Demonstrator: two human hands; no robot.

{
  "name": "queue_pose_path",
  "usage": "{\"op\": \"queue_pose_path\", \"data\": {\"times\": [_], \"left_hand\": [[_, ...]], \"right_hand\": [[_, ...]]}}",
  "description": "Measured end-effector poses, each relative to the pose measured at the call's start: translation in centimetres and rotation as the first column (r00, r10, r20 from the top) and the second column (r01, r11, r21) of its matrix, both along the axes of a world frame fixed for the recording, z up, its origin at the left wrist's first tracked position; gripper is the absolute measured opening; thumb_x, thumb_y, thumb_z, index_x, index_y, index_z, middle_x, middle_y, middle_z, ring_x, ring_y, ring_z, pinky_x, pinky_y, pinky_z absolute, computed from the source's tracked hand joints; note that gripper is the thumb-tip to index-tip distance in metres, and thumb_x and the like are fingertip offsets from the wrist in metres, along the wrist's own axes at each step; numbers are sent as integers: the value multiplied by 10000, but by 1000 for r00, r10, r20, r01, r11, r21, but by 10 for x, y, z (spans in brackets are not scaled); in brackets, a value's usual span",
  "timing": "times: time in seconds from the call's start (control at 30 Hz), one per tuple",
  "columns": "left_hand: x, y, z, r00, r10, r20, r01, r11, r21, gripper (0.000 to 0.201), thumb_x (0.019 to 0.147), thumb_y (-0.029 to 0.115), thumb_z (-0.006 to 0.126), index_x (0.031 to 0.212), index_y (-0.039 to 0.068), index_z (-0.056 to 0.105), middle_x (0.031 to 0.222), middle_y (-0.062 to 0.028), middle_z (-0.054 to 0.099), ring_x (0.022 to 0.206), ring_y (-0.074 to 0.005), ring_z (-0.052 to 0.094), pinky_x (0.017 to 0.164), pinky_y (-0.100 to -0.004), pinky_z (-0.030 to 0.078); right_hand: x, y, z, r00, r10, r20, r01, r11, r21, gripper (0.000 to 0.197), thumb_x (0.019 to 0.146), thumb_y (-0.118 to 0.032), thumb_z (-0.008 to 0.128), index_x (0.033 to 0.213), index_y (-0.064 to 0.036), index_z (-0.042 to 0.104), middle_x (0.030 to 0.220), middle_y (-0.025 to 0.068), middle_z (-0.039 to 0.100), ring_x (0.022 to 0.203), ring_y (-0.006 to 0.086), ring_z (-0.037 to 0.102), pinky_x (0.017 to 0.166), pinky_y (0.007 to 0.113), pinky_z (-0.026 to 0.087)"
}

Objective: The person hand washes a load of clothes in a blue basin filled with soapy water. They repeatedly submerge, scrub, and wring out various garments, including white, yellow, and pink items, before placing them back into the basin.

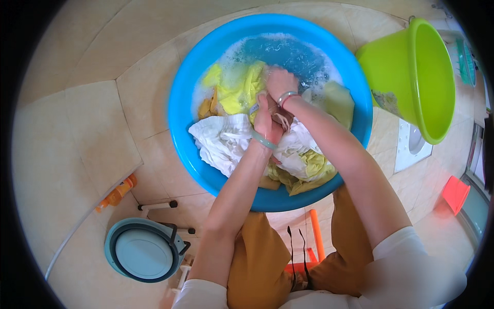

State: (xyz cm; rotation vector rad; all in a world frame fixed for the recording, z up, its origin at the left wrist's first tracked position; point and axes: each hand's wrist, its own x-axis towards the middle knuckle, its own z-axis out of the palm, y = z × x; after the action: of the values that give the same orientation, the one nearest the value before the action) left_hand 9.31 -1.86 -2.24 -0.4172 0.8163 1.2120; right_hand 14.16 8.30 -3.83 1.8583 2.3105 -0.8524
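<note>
One crumpled, brownish cloth (278, 116), bunched, gripped by left hand (264, 121) and right hand (282, 84), white garment (222, 141) nearby, blue basin (177, 105)

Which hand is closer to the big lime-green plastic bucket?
Right. The right hand is in the round blue plastic tub, left of the bucket; the left hand is in there too, nearer the person's body and farther from the bucket.

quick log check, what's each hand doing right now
Left hand: closed on a crumpled brown cloth in the round blue plastic basin.
Right hand: closed, seemingly on the same cloth; grip partly hidden.
</note>
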Motion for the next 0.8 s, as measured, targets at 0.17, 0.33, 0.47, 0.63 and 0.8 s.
{"op": "queue_pose_path", "data": {"times": [0.17, 0.33, 0.47, 0.63, 0.8], "left_hand": [[-39, -21, -37, 990, 43, 135, -78, 960, 270, 532, 999, 499, 314, 1270, 80, 499, 1243, -93, 567, 1144, -273, 530, 979, -398, 430], [-14, -4, 1, 999, 26, 39, -24, 997, -74, 552, 992, 506, 317, 1313, 85, 472, 1301, -102, 533, 1160, -281, 517, 1029, -444, 385], [-4, -7, 10, 998, -15, -62, 19, 998, 56, 594, 987, 536, 284, 1361, 99, 433, 1345, -78, 503, 1199, -270, 496, 1008, -426, 401], [-17, -2, 16, 999, 38, 18, -38, 999, -34, 486, 1012, 433, 291, 1321, 102, 465, 1287, -95, 531, 1147, -274, 523, 989, -416, 414], [-35, -28, -29, 984, 95, 151, -135, 948, 287, 444, 985, 473, 394, 1180, 97, 528, 1128, -73, 593, 1047, -244, 555, 936, -393, 448]], "right_hand": [[-3, -75, 67, 963, 139, -231, -152, 988, -39, 343, 933, -271, 446, 828, -2, 630, 790, 227, 654, 727, 402, 646, 762, 471, 522], [5, -62, 34, 954, 114, -279, -49, 972, 228, 300, 911, -225, 467, 803, -26, 664, 844, 211, 673, 795, 363, 664, 802, 427, 526], [-10, -4, 2, 1000, -12, 23, 11, 999, 48, 253, 872, -201, 508, 802, -37, 686, 821, 218, 674, 768, 369, 680, 684, 445, 556], [-9, -40, 33, 996, 76, -39, -80, 991, -105, 328, 898, -266, 485, 826, -11, 677, 809, 232, 666, 751, 395, 666, 722, 466, 544], [4, -100, 58, 880, 155, -449, -28, 961, 276, 414, 932, -324, 445, 809, 14, 650, 788, 238, 650, 729, 425, 637, 717, 490, 519]]}}
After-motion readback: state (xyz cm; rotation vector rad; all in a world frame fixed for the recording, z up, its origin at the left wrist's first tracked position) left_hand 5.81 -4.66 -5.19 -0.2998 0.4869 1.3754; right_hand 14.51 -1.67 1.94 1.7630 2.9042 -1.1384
